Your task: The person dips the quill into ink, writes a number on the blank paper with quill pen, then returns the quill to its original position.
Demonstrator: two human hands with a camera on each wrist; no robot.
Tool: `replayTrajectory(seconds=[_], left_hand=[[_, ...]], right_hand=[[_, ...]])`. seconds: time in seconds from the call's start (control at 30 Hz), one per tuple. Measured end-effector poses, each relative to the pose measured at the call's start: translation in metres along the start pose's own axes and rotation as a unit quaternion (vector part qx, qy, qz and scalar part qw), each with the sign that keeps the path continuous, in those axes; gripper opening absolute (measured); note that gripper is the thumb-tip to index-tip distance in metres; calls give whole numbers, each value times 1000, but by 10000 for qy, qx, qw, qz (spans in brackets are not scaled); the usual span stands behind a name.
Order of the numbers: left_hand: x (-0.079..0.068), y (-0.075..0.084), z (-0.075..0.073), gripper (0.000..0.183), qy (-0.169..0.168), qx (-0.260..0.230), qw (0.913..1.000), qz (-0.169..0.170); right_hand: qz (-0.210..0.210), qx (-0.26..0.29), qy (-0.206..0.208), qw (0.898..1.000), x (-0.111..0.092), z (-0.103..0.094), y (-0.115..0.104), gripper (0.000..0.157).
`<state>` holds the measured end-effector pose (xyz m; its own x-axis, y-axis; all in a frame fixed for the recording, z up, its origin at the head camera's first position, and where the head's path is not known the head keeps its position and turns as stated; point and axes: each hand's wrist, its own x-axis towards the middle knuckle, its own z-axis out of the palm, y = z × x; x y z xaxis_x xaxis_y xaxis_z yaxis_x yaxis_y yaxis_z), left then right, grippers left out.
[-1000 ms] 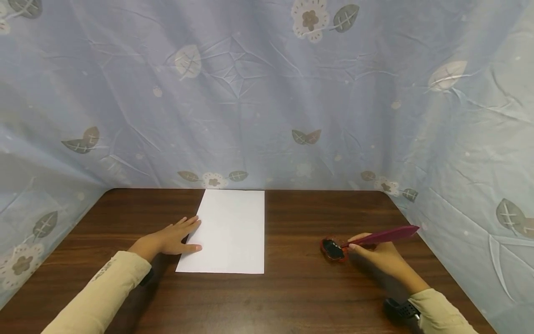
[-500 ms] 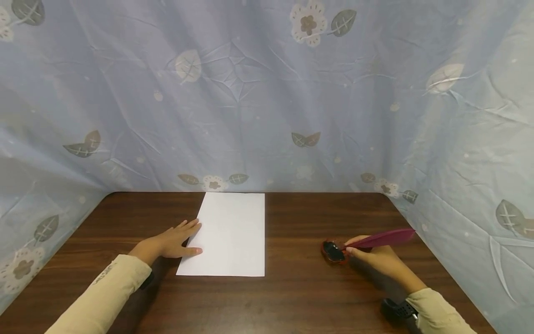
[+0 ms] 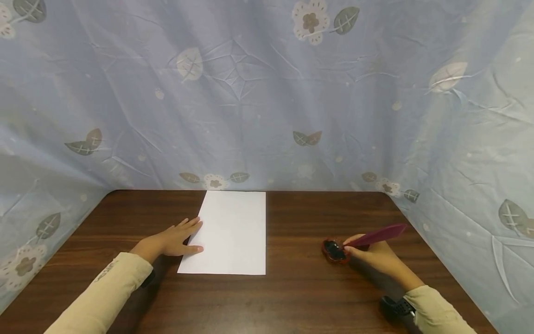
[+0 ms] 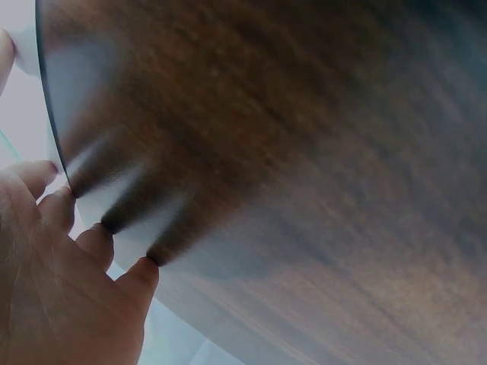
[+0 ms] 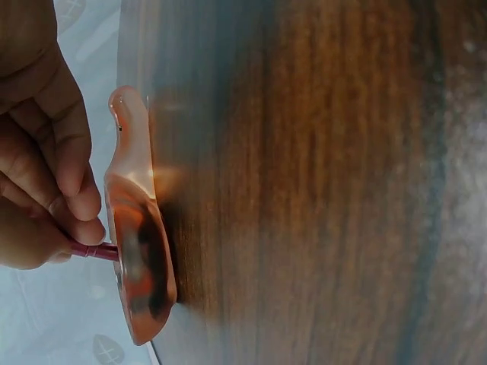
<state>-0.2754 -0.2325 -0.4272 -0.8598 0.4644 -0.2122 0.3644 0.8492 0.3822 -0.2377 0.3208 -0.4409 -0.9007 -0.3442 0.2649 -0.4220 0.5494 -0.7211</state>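
Observation:
A white sheet of paper (image 3: 235,232) lies flat on the table's left half. My left hand (image 3: 171,241) rests with spread fingers at its left edge, thumb and fingertips on the sheet. To the right, my right hand (image 3: 379,256) pinches a maroon feather quill pen (image 3: 380,234) near its lower end. The pen slants, feather up and rightward, and its point goes down into a small translucent orange-red dish (image 5: 135,323) of black liquid. The tip is hidden by the dish wall in the right wrist view. In the left wrist view, left fingertips (image 4: 148,268) touch the tabletop and paper edge.
The dark wood-grain table (image 3: 250,301) has rounded far corners. A pale blue curtain (image 3: 267,116) with leaf and flower prints hangs behind it and along both sides. A dark watch or band (image 3: 396,306) sits at my right wrist.
The quill pen has tipped a little more upright, its feather end moving left, with its point staying in the dish. My left hand and the paper have not moved on the table.

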Motion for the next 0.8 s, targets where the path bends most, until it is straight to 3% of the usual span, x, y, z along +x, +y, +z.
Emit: replayTrajectory(seconds=[0.27,0.53,0.8], left_hand=[[-2,1,-1,90,16,6,10000,31],[-2,1,0,90,32,43,10000,26],[-2,0,-1,90,96,64,9999,57]], right_hand=[[-51,-326,-75,9994,0,2,-4,11],[-125,-470,-178,9987,1,-2,-38,9],[-72,-666,-289,9973,6,-2,-12,10]])
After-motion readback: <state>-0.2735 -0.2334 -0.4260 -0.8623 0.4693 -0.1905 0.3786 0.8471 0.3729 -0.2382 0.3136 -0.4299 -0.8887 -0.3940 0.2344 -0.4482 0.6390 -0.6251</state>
